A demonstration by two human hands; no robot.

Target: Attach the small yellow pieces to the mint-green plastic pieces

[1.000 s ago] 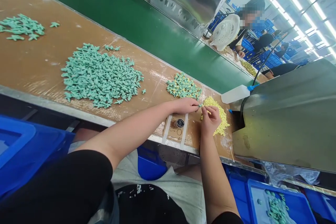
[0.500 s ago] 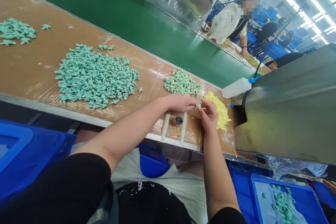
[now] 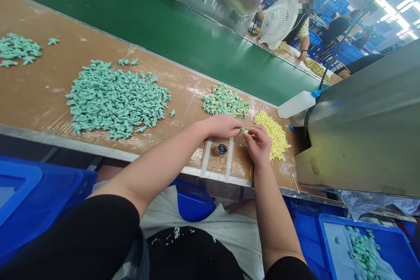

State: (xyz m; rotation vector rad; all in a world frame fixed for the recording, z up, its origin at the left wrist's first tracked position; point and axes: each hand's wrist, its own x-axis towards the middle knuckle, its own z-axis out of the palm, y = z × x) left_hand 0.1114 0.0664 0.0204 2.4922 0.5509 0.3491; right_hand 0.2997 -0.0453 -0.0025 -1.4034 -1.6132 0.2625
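My left hand [image 3: 223, 126] and my right hand [image 3: 259, 143] meet over the brown worktop [image 3: 52, 92], fingertips pinched together on a small teal piece [image 3: 244, 130]. What the right fingers add to it is too small to make out. Just right of my hands lies a heap of small yellow pieces [image 3: 273, 134]. Behind them sits a small heap of teal-and-yellow pieces [image 3: 225, 101]. A big pile of teal pieces [image 3: 116, 99] lies to the left. A small round dark pot [image 3: 222, 149] stands in a taped square under my hands.
A green conveyor belt [image 3: 164, 22] runs behind the worktop. A steel housing [image 3: 364, 131] rises at right, with a white squeeze bottle [image 3: 297, 103] beside it. Blue bins [image 3: 361, 245] sit below. Another teal heap [image 3: 18, 48] lies far left. A person sits behind a white fan [image 3: 274, 22].
My right hand drew back from the yellow heap and came in to the left hand's teal piece. The view shifted slightly.
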